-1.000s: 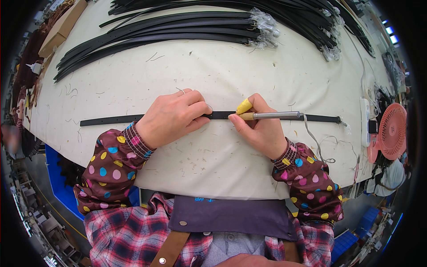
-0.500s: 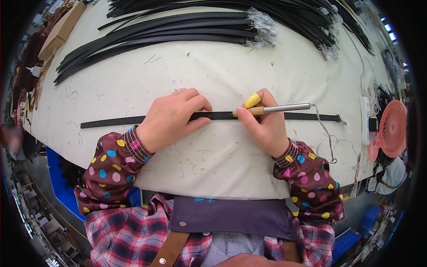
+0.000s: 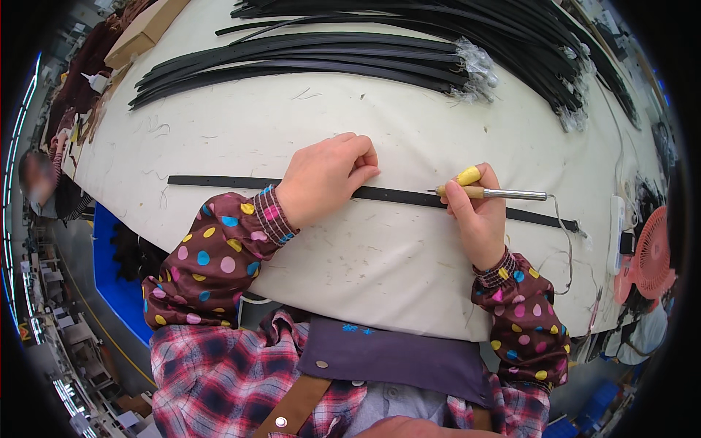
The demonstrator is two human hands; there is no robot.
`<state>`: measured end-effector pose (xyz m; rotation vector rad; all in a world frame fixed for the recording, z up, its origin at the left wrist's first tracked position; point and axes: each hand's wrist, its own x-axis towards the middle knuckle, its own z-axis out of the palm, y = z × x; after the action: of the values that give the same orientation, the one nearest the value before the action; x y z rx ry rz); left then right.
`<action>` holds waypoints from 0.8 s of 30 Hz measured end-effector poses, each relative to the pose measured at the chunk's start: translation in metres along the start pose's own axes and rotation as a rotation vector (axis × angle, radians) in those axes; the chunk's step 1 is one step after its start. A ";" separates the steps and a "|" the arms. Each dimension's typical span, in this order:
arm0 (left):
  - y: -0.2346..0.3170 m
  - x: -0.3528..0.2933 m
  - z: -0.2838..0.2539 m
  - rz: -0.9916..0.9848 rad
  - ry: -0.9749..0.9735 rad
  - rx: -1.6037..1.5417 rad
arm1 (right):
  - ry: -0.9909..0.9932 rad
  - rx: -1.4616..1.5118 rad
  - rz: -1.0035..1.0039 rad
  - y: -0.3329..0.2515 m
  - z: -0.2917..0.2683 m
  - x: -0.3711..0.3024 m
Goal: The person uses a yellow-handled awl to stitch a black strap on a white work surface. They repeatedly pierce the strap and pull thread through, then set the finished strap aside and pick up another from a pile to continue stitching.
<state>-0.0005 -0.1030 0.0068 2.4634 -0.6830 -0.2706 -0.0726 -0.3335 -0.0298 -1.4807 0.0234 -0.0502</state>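
A long, narrow black belt [image 3: 398,196] lies across the table in front of me, with small holes toward its left end and a clear wrap at its right end. My left hand [image 3: 326,175] is over the belt, its thumb and forefinger pinched together just above the strap. What they hold, if anything, is too small to make out. In my right hand [image 3: 478,219] is a soldering iron [image 3: 515,194] with a tan grip, a metal barrel and a cord. Its thin tip points left, close over the belt; contact cannot be told. Yellow wrapping covers one right fingertip.
Bundles of black belts [image 3: 307,62] with plastic-wrapped ends lie along the far side of the white table [image 3: 328,270]. A pink fan [image 3: 651,248] stands at the right edge. Far left are a cardboard box [image 3: 146,33] and another person [image 3: 40,175]. Thread scraps dot the tabletop.
My view has shifted, so the table appears tilted. The left hand's fingers, earlier apart at the belt, have come together and lifted off it. The soldering iron stays in my right hand near the belt.
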 end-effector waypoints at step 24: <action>-0.026 -0.067 -0.013 0.403 0.030 0.510 | -0.073 -0.195 0.014 -0.005 -0.002 0.000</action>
<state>-0.0424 -0.0433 0.0061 2.7021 -1.3464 0.1129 -0.0733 -0.3356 -0.0253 -1.6762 -0.0204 0.0181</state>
